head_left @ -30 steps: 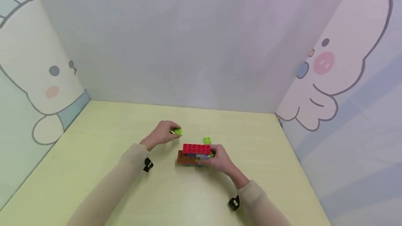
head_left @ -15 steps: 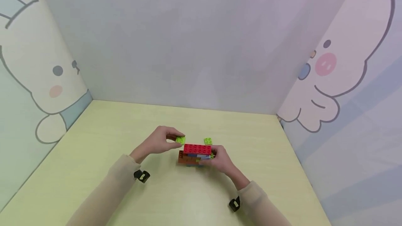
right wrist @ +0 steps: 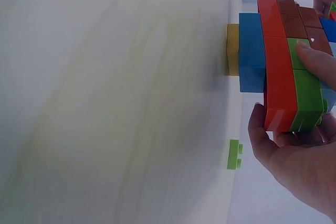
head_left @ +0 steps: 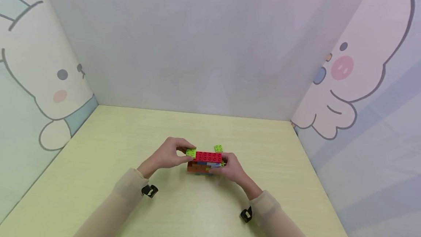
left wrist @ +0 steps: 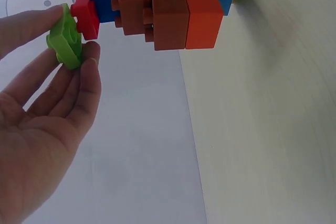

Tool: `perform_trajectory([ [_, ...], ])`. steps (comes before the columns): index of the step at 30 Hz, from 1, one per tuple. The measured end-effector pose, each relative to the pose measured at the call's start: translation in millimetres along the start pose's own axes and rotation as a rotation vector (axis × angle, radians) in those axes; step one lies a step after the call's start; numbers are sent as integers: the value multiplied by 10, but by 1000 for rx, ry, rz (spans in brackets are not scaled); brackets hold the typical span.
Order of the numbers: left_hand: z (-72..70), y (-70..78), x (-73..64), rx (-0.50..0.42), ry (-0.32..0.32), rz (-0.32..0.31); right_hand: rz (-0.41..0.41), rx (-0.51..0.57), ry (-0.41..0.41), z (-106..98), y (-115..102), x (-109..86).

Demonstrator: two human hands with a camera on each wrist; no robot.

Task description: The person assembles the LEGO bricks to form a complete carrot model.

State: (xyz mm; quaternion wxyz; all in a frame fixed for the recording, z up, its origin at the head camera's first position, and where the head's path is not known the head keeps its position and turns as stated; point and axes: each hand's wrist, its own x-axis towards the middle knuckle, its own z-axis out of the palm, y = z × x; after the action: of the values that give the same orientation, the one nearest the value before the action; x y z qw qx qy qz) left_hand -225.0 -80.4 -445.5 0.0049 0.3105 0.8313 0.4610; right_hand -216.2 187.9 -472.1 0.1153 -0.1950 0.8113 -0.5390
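My left hand [head_left: 168, 154] pinches a lime green two-by-two toy brick [head_left: 191, 153] between thumb and fingertips. In the head view that brick overlaps the left end of the red top row [head_left: 209, 156] of a brick model. The left wrist view has the green brick [left wrist: 65, 38] tilted, right beside the red layer [left wrist: 86, 9]. My right hand [head_left: 231, 168] grips the model's right end, thumb on a green brick [right wrist: 308, 100] in the right wrist view. Orange-red, brown and blue layers [right wrist: 252, 51] make up the model, with a yellow brick [right wrist: 233, 50] at its bottom.
A second lime green brick [head_left: 218, 148] lies on the pale yellow table [head_left: 131, 127], just behind the model. Grey and cartoon-printed walls [head_left: 197, 46] enclose the back and sides. Black wrist mounts [head_left: 150, 191] hang below both sleeves.
My left hand has brought the green brick rightward and toward me, from behind-left of the model to its red top's left end. The right hand keeps its grip in place.
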Motion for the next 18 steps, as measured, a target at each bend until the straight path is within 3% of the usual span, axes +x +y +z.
perform_trajectory([
  [18,29,60,65,67,-34,0,-6,-9,-2,-4,7,-4],
])
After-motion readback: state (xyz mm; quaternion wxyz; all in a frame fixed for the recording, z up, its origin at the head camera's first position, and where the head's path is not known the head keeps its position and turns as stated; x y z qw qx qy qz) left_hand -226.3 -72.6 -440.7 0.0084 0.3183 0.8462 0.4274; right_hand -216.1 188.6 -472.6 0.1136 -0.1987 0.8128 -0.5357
